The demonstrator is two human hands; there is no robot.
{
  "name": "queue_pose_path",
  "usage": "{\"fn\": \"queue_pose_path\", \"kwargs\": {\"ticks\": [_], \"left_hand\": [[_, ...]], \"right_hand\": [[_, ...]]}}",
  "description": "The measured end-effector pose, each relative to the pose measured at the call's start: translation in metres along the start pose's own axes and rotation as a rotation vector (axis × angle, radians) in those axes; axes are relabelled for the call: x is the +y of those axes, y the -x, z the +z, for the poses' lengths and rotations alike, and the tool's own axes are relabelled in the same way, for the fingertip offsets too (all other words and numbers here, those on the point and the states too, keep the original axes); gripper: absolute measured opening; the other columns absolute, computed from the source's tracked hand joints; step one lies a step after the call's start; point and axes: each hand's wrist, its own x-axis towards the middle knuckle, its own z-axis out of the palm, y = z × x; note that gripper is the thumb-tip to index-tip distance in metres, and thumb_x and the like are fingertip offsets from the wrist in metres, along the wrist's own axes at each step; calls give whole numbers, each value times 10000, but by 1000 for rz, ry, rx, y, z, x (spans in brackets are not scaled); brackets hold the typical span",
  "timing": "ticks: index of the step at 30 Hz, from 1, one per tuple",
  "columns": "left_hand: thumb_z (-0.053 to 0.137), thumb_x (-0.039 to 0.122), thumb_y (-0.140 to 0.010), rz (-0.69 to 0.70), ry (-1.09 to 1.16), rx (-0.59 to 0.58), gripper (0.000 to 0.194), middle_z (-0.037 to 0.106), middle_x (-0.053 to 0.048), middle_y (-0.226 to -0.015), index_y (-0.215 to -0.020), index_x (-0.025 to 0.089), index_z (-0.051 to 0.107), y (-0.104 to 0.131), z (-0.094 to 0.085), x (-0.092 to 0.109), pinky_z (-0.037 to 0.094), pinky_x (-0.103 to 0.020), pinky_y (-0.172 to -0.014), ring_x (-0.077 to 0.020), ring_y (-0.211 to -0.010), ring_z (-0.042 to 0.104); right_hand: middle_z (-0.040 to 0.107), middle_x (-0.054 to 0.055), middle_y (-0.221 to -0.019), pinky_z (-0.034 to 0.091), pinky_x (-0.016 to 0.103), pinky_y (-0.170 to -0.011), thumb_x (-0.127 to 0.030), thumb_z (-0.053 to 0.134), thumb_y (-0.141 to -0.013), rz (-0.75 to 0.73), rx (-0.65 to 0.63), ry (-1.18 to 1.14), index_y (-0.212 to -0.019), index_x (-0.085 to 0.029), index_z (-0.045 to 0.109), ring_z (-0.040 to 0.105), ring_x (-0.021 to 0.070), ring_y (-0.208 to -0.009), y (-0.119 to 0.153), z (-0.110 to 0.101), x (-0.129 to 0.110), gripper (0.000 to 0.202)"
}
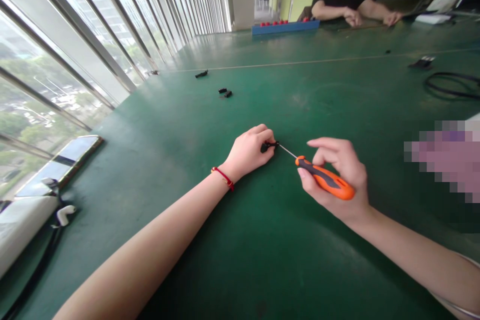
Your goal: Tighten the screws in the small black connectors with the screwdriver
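L hand (255,147): ctr of frame, fingers curled nearly closed, pinching small blk part (268,147); exact hold partly hidden.
R hand (339,175): right of ctr, half open, screwdriver (325,180) lightly held by its handle betw. thumb & fingers, index finger lifted clear.
Driver pos.: ctr-right, slanted, tip at blk part; seated or just touching, can't tell.
Driver feel: prob. light, stiff; thin shaft looks smooth, so best hold = orange/grey handle.
Blk part feel: prob. v. light, rigid, easy to drop, poss. fragile; pinch by sides, away from tip.
Blue tray (285,29): top ctr, long & low; red pcs (275,23) along top, in or on it unclear.
Loose blk bits (226,93): upper ctr, straight on green table (168,125), no container.
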Motion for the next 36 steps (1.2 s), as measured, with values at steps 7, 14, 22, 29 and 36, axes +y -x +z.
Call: {"fn": "queue_pose_path", "kwargs": {"ticks": [7, 14, 22, 29, 36], "left_hand": [[524, 174, -764, 2, 2, -3, 61, 605, -25, -898, -787, 177, 580, 0, 0, -1, 459, -237, -668, -146, -803, 588], [520, 180, -768, 3, 4, -2, 65, 603, -27, -899, -791, 178, 581, 0, 0, -1, 461, -239, -676, -146, -803, 587], [521, 179, -767, 3, 11, 0, 55, 602, -28, -892, -787, 177, 572, 0, 0, -1, 459, -240, -673, -148, -805, 587], [520, 184, -772, 8, 8, -2, 55, 601, -26, -893, -791, 175, 571, 0, 0, -1, 454, -237, -671, -147, -805, 585], [524, 172, -776, 20, -14, 1, 48, 601, -31, -877, -794, 176, 568, 0, 0, -1, 452, -252, -685, -156, -806, 573]], "right_hand": [[576, 24, -805, 485, 388, -701, -211, 668, -688, 38, 109, 19, -1118, -225, 508, 581, 196, -709, 1, 0, 3, 459], [612, -5, -724, 454, 390, -724, -179, 632, -730, -46, 45, 72, -973, -240, 565, 573, 163, -638, 0, -2, 1, 260], [602, -12, -679, 452, 404, -731, -184, 635, -732, -28, 25, 82, -937, -246, 570, 563, 167, -628, 1, -1, 2, 223], [566, -37, -598, 447, 393, -713, -191, 639, -733, -39, -8, 80, -915, -246, 569, 547, 156, -575, -1, -1, 1, 202], [583, -12, -668, 460, 393, -711, -185, 637, -707, -8, 9, 53, -976, -226, 568, 573, 178, -637, -1, -2, 1, 280]]}}
